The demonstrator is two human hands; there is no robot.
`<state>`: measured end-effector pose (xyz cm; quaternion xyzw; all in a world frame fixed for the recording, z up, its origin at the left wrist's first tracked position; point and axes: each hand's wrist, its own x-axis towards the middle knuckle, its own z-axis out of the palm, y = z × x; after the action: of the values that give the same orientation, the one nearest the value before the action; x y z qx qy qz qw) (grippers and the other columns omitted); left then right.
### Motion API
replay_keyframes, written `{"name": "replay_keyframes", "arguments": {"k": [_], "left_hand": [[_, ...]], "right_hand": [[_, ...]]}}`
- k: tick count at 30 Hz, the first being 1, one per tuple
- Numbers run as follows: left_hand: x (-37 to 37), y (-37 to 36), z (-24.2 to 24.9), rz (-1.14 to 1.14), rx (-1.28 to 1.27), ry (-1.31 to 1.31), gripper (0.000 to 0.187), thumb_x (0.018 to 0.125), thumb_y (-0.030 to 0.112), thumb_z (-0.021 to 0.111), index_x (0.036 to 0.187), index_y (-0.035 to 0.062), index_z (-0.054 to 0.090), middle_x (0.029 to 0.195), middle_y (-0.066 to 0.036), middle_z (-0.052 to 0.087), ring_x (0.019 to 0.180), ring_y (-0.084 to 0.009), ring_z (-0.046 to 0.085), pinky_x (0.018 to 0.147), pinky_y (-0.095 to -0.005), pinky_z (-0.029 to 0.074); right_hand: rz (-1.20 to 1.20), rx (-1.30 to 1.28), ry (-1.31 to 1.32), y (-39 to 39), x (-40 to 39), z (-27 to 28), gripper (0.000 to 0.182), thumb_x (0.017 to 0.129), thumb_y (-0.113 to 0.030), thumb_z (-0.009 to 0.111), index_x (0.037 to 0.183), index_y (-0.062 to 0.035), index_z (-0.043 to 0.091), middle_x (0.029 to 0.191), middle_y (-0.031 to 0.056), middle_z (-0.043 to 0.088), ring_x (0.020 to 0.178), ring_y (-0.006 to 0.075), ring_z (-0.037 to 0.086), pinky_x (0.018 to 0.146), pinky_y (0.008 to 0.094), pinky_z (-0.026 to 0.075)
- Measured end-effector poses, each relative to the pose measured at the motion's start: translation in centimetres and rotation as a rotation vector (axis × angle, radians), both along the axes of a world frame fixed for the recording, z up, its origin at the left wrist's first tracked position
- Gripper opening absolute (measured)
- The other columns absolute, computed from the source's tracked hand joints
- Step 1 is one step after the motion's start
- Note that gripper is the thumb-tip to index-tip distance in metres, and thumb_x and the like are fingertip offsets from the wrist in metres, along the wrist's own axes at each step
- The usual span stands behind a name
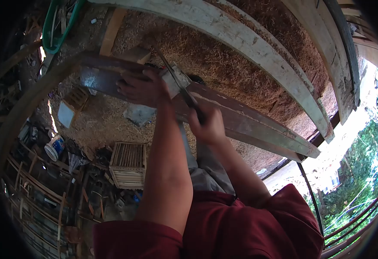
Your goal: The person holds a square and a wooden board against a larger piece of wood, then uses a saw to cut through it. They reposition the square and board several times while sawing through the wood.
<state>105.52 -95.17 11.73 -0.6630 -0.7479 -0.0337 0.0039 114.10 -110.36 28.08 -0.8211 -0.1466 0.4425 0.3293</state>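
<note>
- Two hands are on the dark plank (249, 123): my right hand (208, 125) is clenched round the handle of a long blade (176, 80), my left hand (141, 88) lies spread flat on the wood, grasping nothing.
- I judge I am mid-cut, trimming a pale wood block (176, 80) resting on the plank; next calls for a controlled stroke clear of my left fingers.
- Beyond the plank lies sawdust (223, 60); below it stands a slatted crate (128, 166).
</note>
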Motion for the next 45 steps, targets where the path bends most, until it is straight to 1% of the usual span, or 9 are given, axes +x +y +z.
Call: {"name": "replay_keyframes", "arguments": {"k": [5,8,14,17,20,22,23,28,45], "left_hand": [[0.0,0.2,-0.1,-0.001,-0.008,-0.010,0.077,0.100,0.048,0.054,0.160,0.0022,0.038,0.166,-0.031,0.032,0.154,-0.0506,0.033,0.121,-0.0653,0.032],[0.3,0.2,0.4,0.001,-0.017,-0.020,0.076,0.101,0.048,0.054,0.160,0.0022,0.038,0.166,-0.031,0.032,0.153,-0.0516,0.033,0.121,-0.0661,0.031],[0.5,0.3,1.0,0.038,-0.122,-0.037,0.080,0.102,0.050,0.049,0.166,0.0073,0.026,0.171,-0.027,0.021,0.160,-0.0481,0.021,0.127,-0.0658,0.023],[0.2,0.0,-0.2,-0.006,0.004,0.005,0.078,0.100,0.048,0.053,0.162,0.0033,0.035,0.166,-0.029,0.033,0.156,-0.0505,0.029,0.123,-0.0660,0.028],[0.5,0.1,0.6,0.006,-0.031,-0.021,0.079,0.100,0.049,0.053,0.161,0.0036,0.037,0.166,-0.029,0.032,0.157,-0.0500,0.028,0.124,-0.0659,0.027],[0.2,0.3,0.6,0.026,-0.057,-0.031,0.080,0.099,0.049,0.054,0.164,0.0064,0.033,0.170,-0.028,0.025,0.159,-0.0487,0.023,0.126,-0.0661,0.025],[0.3,0.2,0.5,0.030,-0.075,-0.046,0.081,0.099,0.049,0.054,0.165,0.0078,0.031,0.171,-0.028,0.022,0.160,-0.0481,0.020,0.127,-0.0662,0.024],[0.9,0.0,0.8,-0.052,0.008,-0.033,0.077,0.098,0.047,0.055,0.161,0.0060,0.039,0.167,-0.029,0.032,0.157,-0.0490,0.028,0.125,-0.0666,0.026],[1.5,0.1,2.2,-0.126,-0.120,-0.078,0.076,0.096,0.044,0.058,0.161,0.0093,0.039,0.169,-0.019,0.035,0.160,-0.0459,0.024,0.128,-0.0681,0.021]], "right_hand": [[-0.055,-0.078,0.139,-4.4,-0.2,2.8,0.030,0.089,-0.023,0.071,0.075,0.0017,0.063,0.067,0.0253,0.062,0.065,0.0478,0.066,0.060,0.0508,0.051],[-0.025,0.067,-0.013,-7.0,-0.5,5.2,0.029,0.090,-0.022,0.070,0.075,0.0018,0.063,0.066,0.0249,0.061,0.063,0.0463,0.065,0.059,0.0492,0.050],[-0.028,0.048,-0.011,1.1,0.3,-2.0,0.024,0.090,-0.020,0.070,0.076,-0.0005,0.064,0.063,0.0220,0.058,0.057,0.0417,0.063,0.056,0.0453,0.049],[-0.045,0.002,0.074,-4.8,-0.7,3.7,0.026,0.091,-0.021,0.070,0.078,0.0011,0.064,0.061,0.0222,0.056,0.056,0.0417,0.062,0.055,0.0458,0.048],[0.048,0.027,-0.057,-7.3,-0.8,4.7,0.025,0.092,-0.020,0.070,0.079,0.0018,0.065,0.060,0.0209,0.057,0.054,0.0382,0.063,0.054,0.0456,0.047],[-0.092,-0.105,0.173,-2.7,0.1,2.7,0.024,0.093,-0.019,0.069,0.081,0.0012,0.065,0.062,0.0204,0.058,0.053,0.0359,0.062,0.053,0.0453,0.046],[-0.056,0.006,0.038,-0.2,-0.2,-0.6,0.024,0.093,-0.018,0.069,0.081,0.0013,0.065,0.063,0.0199,0.059,0.053,0.0338,0.062,0.054,0.0447,0.047],[-0.107,0.112,0.020,0.6,0.1,-1.3,0.025,0.095,-0.019,0.068,0.086,0.0035,0.067,0.063,0.0167,0.058,0.056,0.0190,0.054,0.057,0.0399,0.046],[-0.363,0.011,0.221,2.5,0.0,1.4,0.026,0.103,-0.019,0.063,0.094,0.0054,0.068,0.071,0.0025,0.059,0.070,0.0074,0.051,0.060,0.0315,0.042]]}}
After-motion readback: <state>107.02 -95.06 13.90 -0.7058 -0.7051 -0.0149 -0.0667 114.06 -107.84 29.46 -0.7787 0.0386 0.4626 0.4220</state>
